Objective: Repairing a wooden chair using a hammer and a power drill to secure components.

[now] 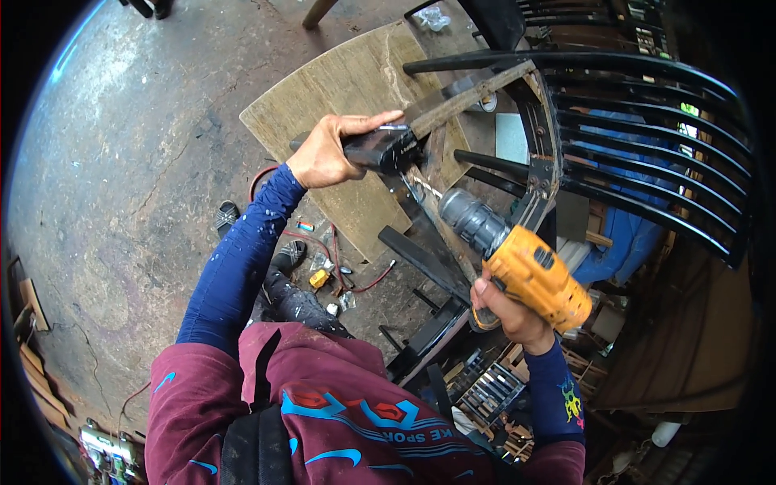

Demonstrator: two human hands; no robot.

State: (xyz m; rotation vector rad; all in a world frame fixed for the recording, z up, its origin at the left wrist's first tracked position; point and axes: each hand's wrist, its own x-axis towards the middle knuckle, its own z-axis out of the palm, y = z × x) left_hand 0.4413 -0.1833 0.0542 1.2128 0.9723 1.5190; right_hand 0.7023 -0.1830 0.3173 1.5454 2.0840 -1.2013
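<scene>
My left hand [327,153] grips a black piece [376,149] against the upturned frame [477,97] of a dark chair, thumb along its top. My right hand [509,311] is closed on the grip of a yellow and black drill [533,271]. The drill's bit points up and left at the frame, just below the black piece; I cannot tell whether the tip is inside. The chair's curved black slatted back [647,145] extends to the right.
A light wooden board [307,97] lies behind the chair on the stained concrete floor [121,202]. Red hoses [334,250], small yellow item [319,279] and scraps lie near my feet [287,259]. Wood pieces and a rack [493,392] sit lower right; blue sheeting [614,242] is behind the slats.
</scene>
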